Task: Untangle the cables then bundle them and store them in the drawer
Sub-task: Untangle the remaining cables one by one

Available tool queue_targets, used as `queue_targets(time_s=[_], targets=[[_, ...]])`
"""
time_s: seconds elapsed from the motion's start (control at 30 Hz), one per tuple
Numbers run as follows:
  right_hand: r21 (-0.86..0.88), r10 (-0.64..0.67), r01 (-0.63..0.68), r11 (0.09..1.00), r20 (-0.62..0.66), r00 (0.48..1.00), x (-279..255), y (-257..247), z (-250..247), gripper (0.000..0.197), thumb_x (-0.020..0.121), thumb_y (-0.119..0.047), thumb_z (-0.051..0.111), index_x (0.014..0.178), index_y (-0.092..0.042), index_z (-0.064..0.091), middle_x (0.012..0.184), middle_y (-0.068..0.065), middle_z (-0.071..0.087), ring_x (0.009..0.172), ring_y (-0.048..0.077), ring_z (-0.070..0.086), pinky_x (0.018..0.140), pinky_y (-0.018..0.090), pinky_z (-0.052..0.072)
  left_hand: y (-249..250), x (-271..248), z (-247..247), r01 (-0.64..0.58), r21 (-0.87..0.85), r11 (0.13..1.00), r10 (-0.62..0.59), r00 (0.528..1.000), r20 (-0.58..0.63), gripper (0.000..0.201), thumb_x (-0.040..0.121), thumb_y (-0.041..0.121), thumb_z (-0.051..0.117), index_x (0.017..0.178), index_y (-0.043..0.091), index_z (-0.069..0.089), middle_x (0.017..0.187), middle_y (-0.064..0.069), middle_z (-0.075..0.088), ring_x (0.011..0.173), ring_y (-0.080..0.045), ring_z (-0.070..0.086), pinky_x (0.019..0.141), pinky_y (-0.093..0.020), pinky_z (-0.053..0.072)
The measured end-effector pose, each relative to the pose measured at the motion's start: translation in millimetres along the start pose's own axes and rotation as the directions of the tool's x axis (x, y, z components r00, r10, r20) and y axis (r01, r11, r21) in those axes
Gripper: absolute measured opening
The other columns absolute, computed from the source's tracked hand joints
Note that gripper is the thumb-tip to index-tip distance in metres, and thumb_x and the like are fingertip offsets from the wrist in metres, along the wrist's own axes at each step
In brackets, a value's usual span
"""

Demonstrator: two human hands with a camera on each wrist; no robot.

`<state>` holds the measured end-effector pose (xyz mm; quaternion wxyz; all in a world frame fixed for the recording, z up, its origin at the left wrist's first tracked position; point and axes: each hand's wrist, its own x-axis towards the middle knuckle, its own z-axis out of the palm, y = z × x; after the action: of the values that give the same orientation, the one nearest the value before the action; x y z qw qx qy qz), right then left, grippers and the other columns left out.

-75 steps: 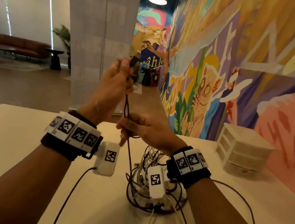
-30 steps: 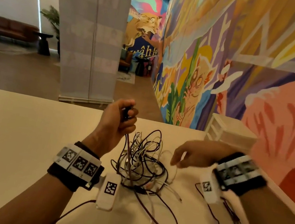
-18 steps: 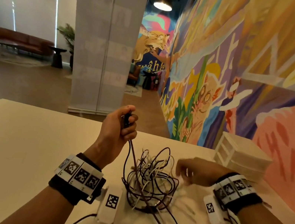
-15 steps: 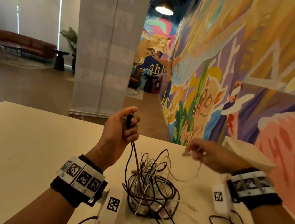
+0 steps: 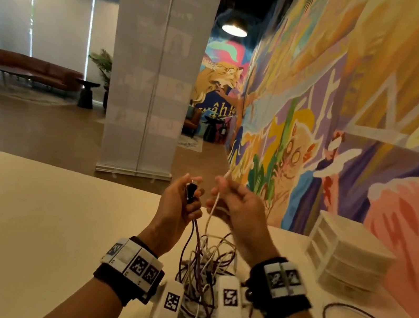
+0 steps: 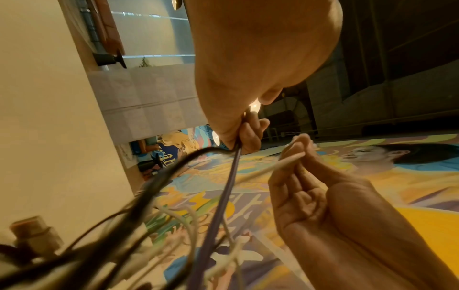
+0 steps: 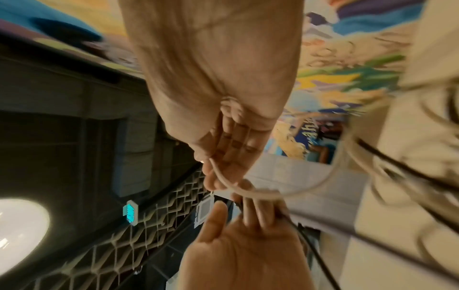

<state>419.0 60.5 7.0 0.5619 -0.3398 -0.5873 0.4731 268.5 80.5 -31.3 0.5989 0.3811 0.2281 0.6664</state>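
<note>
A tangle of dark and white cables [image 5: 205,266] lies on the cream table [image 5: 41,214] between my wrists. My left hand [image 5: 190,200] is raised above it and grips a black plug [image 5: 190,193], whose dark purple cable [image 6: 231,176] hangs down into the pile. Close beside it, my right hand [image 5: 220,196] pinches a white cable [image 5: 212,209] near its end; the tip sticks up past the fingers. In the right wrist view that white cable [image 7: 248,189] curves from thumb and fingers back to the pile. A white drawer unit [image 5: 346,262] stands at the right, drawers closed.
A loose dark cable [image 5: 344,309] curls on the table at the near right, in front of the drawer unit. A painted wall [image 5: 376,117] runs along the table's right side. The wrist cameras' own leads trail off the near edge.
My right hand picked a white cable end out of the pile, lifted it and brought it left beside my left hand. The left hand kept its grip on the black plug.
</note>
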Motion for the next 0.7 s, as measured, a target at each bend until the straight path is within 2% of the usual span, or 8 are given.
queue_targets(time_s=[0.07, 0.13, 0.23, 0.33, 0.4, 0.53, 0.67, 0.7], targets=[[0.102, 0.106, -0.105, 0.989, -0.003, 0.994, 2, 23, 12, 0.028, 0.105, -0.031, 0.064, 0.112, -0.006, 0.075, 0.087, 0.002, 0.077, 0.075, 0.013, 0.072, 0.070, 0.024, 0.059, -6, 8, -13, -0.018, 0.021, 1.000, 0.018, 0.999, -0.029, 0.043, 0.113, 0.039, 0.041, 0.127, 0.005, 0.062, 0.080, -0.001, 0.051, 0.062, -0.012, 0.036, 0.059, -0.027, 0.032], [0.110, 0.138, -0.137, 0.984, 0.000, 0.990, 2, 44, 20, 0.030, 0.101, -0.035, 0.069, 0.108, -0.007, 0.079, 0.084, 0.003, 0.077, 0.071, 0.011, 0.068, 0.067, 0.022, 0.056, -10, 13, -28, -0.031, 0.055, 0.998, 0.034, 0.998, -0.051, 0.047, 0.113, 0.043, 0.039, 0.130, 0.006, 0.064, 0.081, -0.002, 0.051, 0.063, -0.013, 0.037, 0.061, -0.029, 0.033], [-0.008, 0.142, -0.142, 0.990, -0.002, 0.990, 0, 66, 25, 0.036, 0.098, -0.042, 0.074, 0.098, -0.006, 0.080, 0.077, 0.006, 0.075, 0.064, 0.013, 0.064, 0.061, 0.023, 0.052, -15, 13, -47, -0.032, 0.097, 0.995, 0.035, 0.999, -0.024, 0.060, 0.112, 0.055, 0.034, 0.132, 0.009, 0.067, 0.082, -0.004, 0.051, 0.063, -0.013, 0.037, 0.061, -0.030, 0.034], [-0.102, 0.129, -0.128, 0.986, 0.004, 0.992, -2, 80, 26, 0.036, 0.096, -0.046, 0.076, 0.087, -0.011, 0.080, 0.074, 0.007, 0.073, 0.061, 0.016, 0.060, 0.058, 0.025, 0.050, -19, 10, -53, -0.019, 0.226, 0.974, 0.010, 0.999, 0.041, 0.066, 0.110, 0.062, 0.033, 0.130, 0.010, 0.069, 0.085, -0.006, 0.049, 0.066, -0.014, 0.043, 0.063, -0.031, 0.037], [-0.140, 0.096, -0.096, 0.985, -0.008, 0.995, -3, 85, 27, 0.035, 0.096, -0.046, 0.076, 0.090, -0.011, 0.080, 0.074, 0.008, 0.074, 0.062, 0.017, 0.064, 0.059, 0.025, 0.052, -18, 6, -53, -0.032, 0.283, 0.959, 0.010, 0.997, 0.078, 0.058, 0.110, 0.057, 0.038, 0.128, 0.010, 0.068, 0.087, -0.005, 0.051, 0.068, -0.015, 0.048, 0.063, -0.031, 0.040], [-0.148, 0.069, -0.066, 0.987, 0.013, 0.998, -10, 91, 28, 0.029, 0.099, -0.041, 0.073, 0.100, -0.013, 0.080, 0.080, 0.009, 0.078, 0.066, 0.017, 0.070, 0.064, 0.027, 0.057, -22, 4, -64, -0.105, 0.343, 0.933, 0.070, 0.991, 0.113, 0.032, 0.110, 0.034, 0.052, 0.123, 0.008, 0.066, 0.088, -0.003, 0.052, 0.069, -0.013, 0.047, 0.064, -0.029, 0.042], [-0.183, 0.093, -0.086, 0.979, 0.032, 0.995, -17, 93, 28, 0.028, 0.101, -0.040, 0.070, 0.111, -0.015, 0.077, 0.087, 0.010, 0.081, 0.071, 0.019, 0.075, 0.068, 0.030, 0.059, -25, 1, -74, -0.164, 0.378, 0.911, 0.162, 0.986, 0.037, 0.025, 0.109, 0.032, 0.057, 0.121, 0.014, 0.069, 0.091, -0.003, 0.058, 0.079, -0.024, 0.050, 0.070, -0.033, 0.044], [-0.188, 0.100, -0.089, 0.978, 0.049, 0.994, -19, 92, 27, 0.029, 0.103, -0.040, 0.069, 0.115, -0.015, 0.076, 0.088, 0.011, 0.081, 0.070, 0.021, 0.075, 0.068, 0.031, 0.059, -25, 1, -76, -0.176, 0.395, 0.902, 0.193, 0.981, -0.002, 0.025, 0.108, 0.035, 0.059, 0.123, 0.018, 0.070, 0.092, -0.002, 0.060, 0.080, -0.022, 0.052, 0.069, -0.032, 0.045]])
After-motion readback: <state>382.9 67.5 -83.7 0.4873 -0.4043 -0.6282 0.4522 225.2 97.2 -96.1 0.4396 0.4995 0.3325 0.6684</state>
